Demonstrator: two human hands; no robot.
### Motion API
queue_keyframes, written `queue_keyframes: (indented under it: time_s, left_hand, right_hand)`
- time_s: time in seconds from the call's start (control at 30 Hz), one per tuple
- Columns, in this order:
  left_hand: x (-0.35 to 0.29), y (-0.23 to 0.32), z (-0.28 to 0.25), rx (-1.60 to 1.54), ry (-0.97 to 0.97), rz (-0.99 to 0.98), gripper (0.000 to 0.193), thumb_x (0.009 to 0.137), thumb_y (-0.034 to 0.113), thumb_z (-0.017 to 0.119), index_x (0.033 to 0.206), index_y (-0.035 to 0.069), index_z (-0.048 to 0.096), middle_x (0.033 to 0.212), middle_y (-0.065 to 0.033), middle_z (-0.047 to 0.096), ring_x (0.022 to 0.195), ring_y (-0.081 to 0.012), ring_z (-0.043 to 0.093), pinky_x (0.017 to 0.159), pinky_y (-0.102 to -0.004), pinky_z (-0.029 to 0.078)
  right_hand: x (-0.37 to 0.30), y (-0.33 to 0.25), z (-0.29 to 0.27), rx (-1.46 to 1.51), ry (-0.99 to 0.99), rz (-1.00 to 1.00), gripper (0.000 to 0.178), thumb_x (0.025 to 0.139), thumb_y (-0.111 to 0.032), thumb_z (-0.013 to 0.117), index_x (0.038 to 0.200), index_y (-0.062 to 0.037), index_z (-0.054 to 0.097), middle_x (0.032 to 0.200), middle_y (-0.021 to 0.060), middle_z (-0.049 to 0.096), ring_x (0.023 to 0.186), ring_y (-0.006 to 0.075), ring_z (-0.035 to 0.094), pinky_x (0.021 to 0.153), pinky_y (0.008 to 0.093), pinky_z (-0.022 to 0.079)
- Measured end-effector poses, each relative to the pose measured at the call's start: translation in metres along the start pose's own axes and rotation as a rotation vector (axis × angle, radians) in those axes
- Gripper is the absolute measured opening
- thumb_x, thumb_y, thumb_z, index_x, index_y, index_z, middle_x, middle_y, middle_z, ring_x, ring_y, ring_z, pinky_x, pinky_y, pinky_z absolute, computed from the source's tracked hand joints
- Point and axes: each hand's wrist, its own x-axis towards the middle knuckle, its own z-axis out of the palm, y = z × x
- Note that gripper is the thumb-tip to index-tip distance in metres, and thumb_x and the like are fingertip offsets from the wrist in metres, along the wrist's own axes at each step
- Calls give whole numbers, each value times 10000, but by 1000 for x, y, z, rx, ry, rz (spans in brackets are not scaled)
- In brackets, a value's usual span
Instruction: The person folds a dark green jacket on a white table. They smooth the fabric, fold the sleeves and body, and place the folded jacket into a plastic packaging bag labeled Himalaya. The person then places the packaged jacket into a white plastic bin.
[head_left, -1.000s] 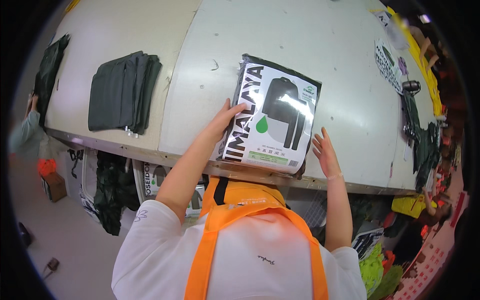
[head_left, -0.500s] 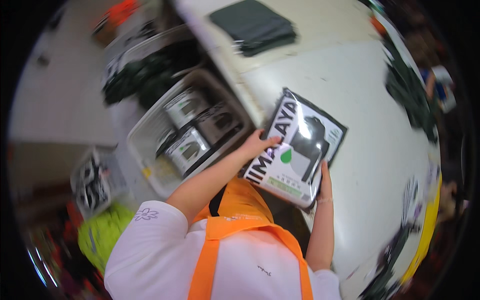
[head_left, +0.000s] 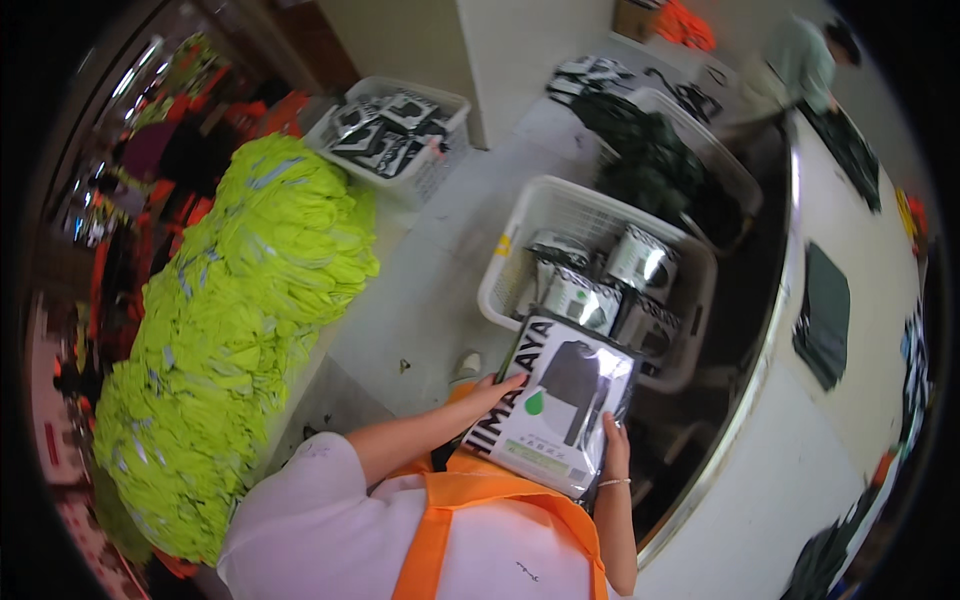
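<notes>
A flat plastic-wrapped garment package (head_left: 572, 408), white with black lettering and a picture of a dark garment, is held in front of my orange apron. My left hand (head_left: 496, 396) grips its left edge, with the thumb on the front. At the lower right side, my right hand (head_left: 616, 452) clasps the package, thumb forward; the fingers behind it are hidden. Just beyond the package is a white plastic basket (head_left: 492, 285), holding several similar packages (head_left: 582, 300). The held package overlaps the basket's near rim in the view.
A white table (head_left: 770, 460) with folded dark garments (head_left: 824, 310) runs along the right. Behind the basket stands another bin with dark cloth (head_left: 640, 145). Left lies a large yellow-green garment pile (head_left: 240, 320), near a packed white crate (head_left: 440, 172). A person (head_left: 795, 65) stands far right.
My view and body have turned left, away from the table. The package, still in both hands, has gone from over the table's edge to beside the white basket.
</notes>
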Motion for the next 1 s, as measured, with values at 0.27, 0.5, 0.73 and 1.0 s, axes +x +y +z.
queue_keyframes:
  time_s: [0.27, 0.5, 0.73, 1.0]
  left_hand:
    - [-5, 66, -213, -351, 316, 174, 640, 804, 505, 668, 1170, -5, 540, 1027, -69, 653, 751, -122, 609, 615, -240, 491]
    - [51, 358, -423, -43, 341, 444, 907, 786, 786, 383, 1380, 102, 431, 1415, -95, 410, 1245, -236, 376, 1037, -403, 250]
    - [153, 365, -650, 221, 1160, 428, 1047, 739, 796, 416, 1463, 71, 203, 1417, -228, 373, 1286, -362, 399, 1047, -422, 320]
    - [119, -124, -510, 907, 4, -353, 616, 789, 530, 615, 1237, 111, 564, 1270, -189, 531, 1145, -355, 508, 972, -459, 397]
  right_hand:
    - [72, -34, 269, -129, -300, 157, 495, 850, -253, 672, 1210, 51, 519, 1052, 79, 636, 894, 154, 609, 784, 259, 466]
    - [179, -215, 585, -196, -869, -94, 819, 857, -622, 499, 1377, 0, 380, 1352, 123, 474, 1218, 232, 457, 1022, 345, 357]
    - [245, -266, 719, -977, -428, -932, 808, 838, -573, 569, 1374, 4, 384, 1333, 250, 467, 1265, 326, 440, 1022, 367, 362]
    - [206, 61, 346, -1689, -571, -185, 255, 906, -247, 493, 1008, -48, 616, 974, 178, 633, 831, 349, 620, 693, 406, 508]
